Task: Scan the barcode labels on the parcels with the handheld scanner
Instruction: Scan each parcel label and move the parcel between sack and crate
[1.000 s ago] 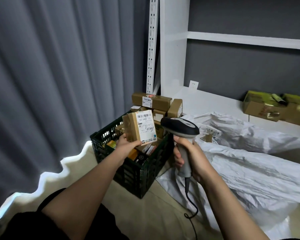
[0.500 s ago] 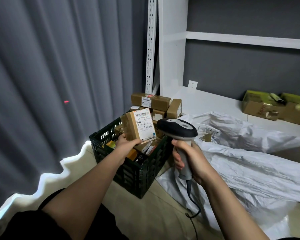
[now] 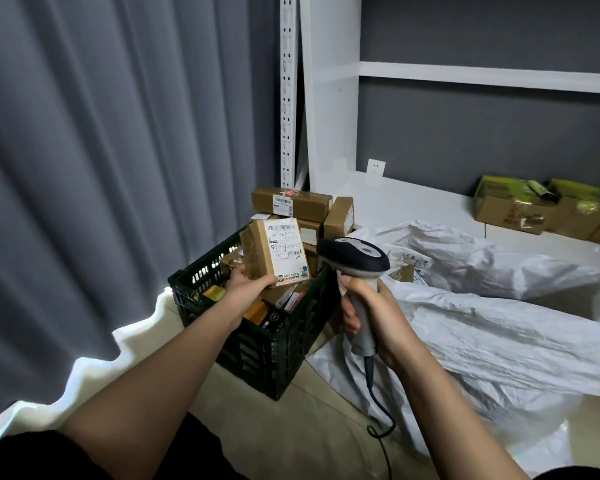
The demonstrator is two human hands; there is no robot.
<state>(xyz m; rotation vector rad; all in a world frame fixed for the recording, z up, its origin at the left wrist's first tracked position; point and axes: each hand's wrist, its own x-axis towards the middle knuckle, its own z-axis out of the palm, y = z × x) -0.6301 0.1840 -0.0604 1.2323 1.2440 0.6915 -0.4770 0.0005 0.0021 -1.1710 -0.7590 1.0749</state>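
Observation:
My left hand (image 3: 248, 284) grips a small brown cardboard parcel (image 3: 257, 252) by its lower edge, above the black crate. Its white barcode label (image 3: 286, 249) faces me, tilted back slightly. My right hand (image 3: 374, 313) is wrapped round the grey handle of the handheld scanner (image 3: 354, 259). The scanner's black head sits just right of the parcel and points left towards it. Its black cable (image 3: 378, 407) hangs down to the floor.
A black slotted crate (image 3: 257, 341) on the floor holds several parcels, with more brown boxes (image 3: 291, 202) stacked behind it. A large white woven sack (image 3: 482, 327) lies at the right. Grey curtains hang on the left. Cartons (image 3: 534, 211) sit on a white shelf.
The parcel has tipped back a little in my left hand. The scanner has stayed just right of it. The red laser dot seen on the curtain half a second ago is gone.

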